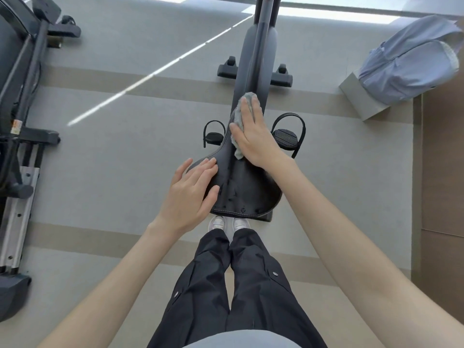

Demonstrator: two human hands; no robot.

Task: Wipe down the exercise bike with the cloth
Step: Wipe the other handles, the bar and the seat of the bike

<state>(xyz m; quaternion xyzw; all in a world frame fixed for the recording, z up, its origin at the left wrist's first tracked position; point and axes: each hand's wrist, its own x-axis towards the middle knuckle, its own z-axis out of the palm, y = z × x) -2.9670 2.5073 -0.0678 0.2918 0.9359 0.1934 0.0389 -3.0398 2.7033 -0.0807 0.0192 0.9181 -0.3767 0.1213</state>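
Though crumpled, grey cloth (238,116) on saddle (247,189).

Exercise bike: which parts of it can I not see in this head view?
- Handlebars: cut off by the top edge, where the frame leaves the head view.
- Nose of the seat: hidden under the cloth and right hand.
- Left edge of the seat: covered by the left hand.
- Seat post: hidden beneath the seat.

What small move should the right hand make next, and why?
Probably pull the cloth back along the saddle toward its wide rear: the right hand presses it on the nose, the left hand rests on the left edge, and the rear looks streaked.
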